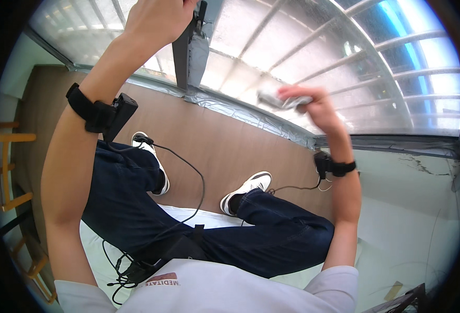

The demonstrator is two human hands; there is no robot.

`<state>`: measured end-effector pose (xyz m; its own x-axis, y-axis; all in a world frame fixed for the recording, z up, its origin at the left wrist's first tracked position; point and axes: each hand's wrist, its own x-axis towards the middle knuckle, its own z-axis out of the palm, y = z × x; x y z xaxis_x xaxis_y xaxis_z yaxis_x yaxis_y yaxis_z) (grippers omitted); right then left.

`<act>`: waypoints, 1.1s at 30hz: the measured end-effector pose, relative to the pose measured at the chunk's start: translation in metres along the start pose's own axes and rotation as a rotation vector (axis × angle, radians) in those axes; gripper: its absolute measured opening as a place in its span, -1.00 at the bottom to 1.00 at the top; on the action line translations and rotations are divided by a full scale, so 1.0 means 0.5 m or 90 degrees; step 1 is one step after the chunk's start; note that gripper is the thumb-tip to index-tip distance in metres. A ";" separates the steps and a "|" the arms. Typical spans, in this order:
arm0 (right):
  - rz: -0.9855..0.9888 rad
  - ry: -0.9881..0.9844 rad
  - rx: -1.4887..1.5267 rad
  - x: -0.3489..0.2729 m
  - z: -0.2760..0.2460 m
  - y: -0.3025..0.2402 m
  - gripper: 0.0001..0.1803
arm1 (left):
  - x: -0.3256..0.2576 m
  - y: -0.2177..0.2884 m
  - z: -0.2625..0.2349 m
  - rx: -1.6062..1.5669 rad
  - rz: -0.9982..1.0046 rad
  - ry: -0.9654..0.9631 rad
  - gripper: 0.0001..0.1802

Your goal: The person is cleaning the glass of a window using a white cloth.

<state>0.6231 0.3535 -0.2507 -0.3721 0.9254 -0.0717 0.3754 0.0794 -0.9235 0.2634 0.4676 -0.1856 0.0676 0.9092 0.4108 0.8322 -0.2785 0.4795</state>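
Observation:
My right hand (319, 107) is raised at the window and smeared by motion. Its fingers are closed on a crumpled whitish-grey cloth (284, 98), which is in front of the glass pane (313, 68); whether it touches the glass is hard to see. High up at the picture's top edge, my left hand (159, 18) looks curled beside the dark upright window frame (182, 60). Its fingers are mostly cut off or hidden, so what they grip does not show. A small black handle (202, 11) sticks out from the frame next to it.
Both wrists carry black strapped devices (116, 116) with cables (201, 182). Curved bars (392, 68) stand behind the glass. Silvery tape (251, 119) runs along the sill. Wooden chair parts (16, 137) are at far left. Below are brown flooring (198, 141) and my outspread legs (287, 229).

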 end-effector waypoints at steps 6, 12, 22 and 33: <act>-0.433 0.705 -0.305 -0.045 -0.125 -0.211 -0.55 | 0.000 -0.001 0.003 0.006 -0.009 -0.022 -0.56; -0.510 0.791 -0.659 -0.023 -0.160 -0.147 -0.40 | -0.009 0.003 0.000 0.025 -0.012 -0.028 -0.51; -0.533 0.686 -0.825 0.019 -0.124 -0.025 -0.39 | -0.020 0.031 -0.011 0.037 -0.012 -0.056 -0.44; -0.451 0.262 -0.882 0.041 -0.036 0.162 -0.72 | 0.001 -0.028 0.025 0.113 0.041 -0.070 -0.45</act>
<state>0.6614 0.3855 -0.3203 -0.6398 0.5723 0.5129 0.7619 0.5596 0.3260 0.2589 0.4759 -0.2018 0.1760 0.9221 0.3445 0.9071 -0.2879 0.3070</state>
